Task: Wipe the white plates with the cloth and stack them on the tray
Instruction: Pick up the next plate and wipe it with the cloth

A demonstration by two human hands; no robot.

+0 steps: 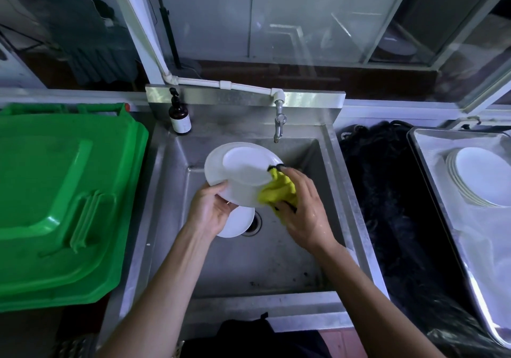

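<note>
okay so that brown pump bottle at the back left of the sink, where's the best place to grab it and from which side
Probably around the straight body of the pump bottle, just above its label, coming from the front. It stands upright on the sink ledge with the backsplash close behind, and the thin pump neck gives a poorer hold.

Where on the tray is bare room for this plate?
The tray is bare in front of the plate stack, toward its near corner. The sink is free nearest you; around the drain another plate crowds it.
</note>
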